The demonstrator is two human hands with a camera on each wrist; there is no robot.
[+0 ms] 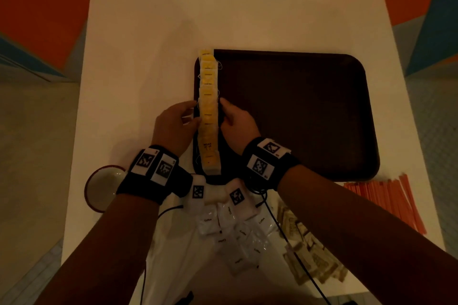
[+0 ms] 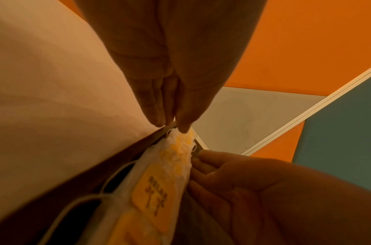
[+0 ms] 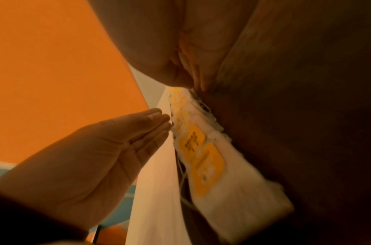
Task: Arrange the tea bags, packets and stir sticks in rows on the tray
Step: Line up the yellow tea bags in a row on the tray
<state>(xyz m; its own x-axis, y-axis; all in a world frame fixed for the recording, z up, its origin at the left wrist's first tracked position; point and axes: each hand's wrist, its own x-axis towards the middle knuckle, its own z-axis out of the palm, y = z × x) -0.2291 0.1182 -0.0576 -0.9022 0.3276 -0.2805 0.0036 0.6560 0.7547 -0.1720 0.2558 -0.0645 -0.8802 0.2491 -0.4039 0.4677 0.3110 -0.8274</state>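
A row of tea bags [image 1: 209, 106] with yellow tags lies along the left edge of the dark brown tray [image 1: 297, 111]. My left hand [image 1: 178, 120] lies flat against the row's left side, fingers straight, as the right wrist view also shows [image 3: 117, 140]. Opposite it, my right hand [image 1: 235, 119] touches the row's right side with its fingertips and grips nothing. In the left wrist view the tea bags [image 2: 159, 190] sit between the left fingers [image 2: 157, 106] and my right hand [image 2: 232, 182]. The rest of the tray is bare.
White coffee packets [image 1: 233, 235] lie heaped at the table's near edge, with brown packets [image 1: 312, 255] to their right. Orange stir sticks [image 1: 389, 198] lie off the tray's near right corner. A red-rimmed bowl [image 1: 104, 186] stands at the near left. Black cables hang from my wrists.
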